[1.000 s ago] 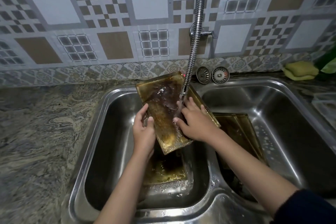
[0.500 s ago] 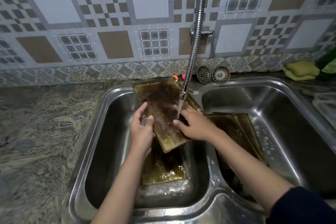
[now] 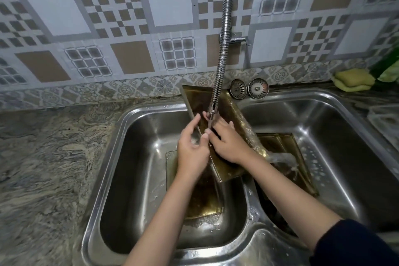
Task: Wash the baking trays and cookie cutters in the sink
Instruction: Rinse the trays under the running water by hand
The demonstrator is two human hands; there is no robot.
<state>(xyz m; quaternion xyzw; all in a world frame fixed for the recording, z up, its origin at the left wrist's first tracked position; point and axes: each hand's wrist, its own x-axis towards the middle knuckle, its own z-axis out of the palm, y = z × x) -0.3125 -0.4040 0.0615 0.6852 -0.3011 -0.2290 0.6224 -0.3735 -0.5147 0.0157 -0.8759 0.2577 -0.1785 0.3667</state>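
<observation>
A gold, stained baking tray [image 3: 233, 112] is tilted up over the divider of the steel double sink [image 3: 138, 119], under the running flexible tap [image 3: 220, 65]. My left hand [image 3: 192, 151] grips the tray's left edge, thumb on the inner face. My right hand [image 3: 226, 142] lies flat on the tray's inner surface, fingers spread in the stream. Water pours off the tray's right side into the right basin. A second gold tray [image 3: 205, 201] lies on the left basin's floor. Another tray [image 3: 289, 147] lies in the right basin.
Two metal drain strainers [image 3: 248, 88] lean against the tiled wall behind the sink. A yellow sponge [image 3: 354, 79] and something green sit at the back right. A clear container [image 3: 386, 119] stands on the right. Marbled stone counter [image 3: 47, 157] spreads to the left.
The held tray has tilted to the right, so water now spills off it into the right basin. Both hands have shifted up and right with it.
</observation>
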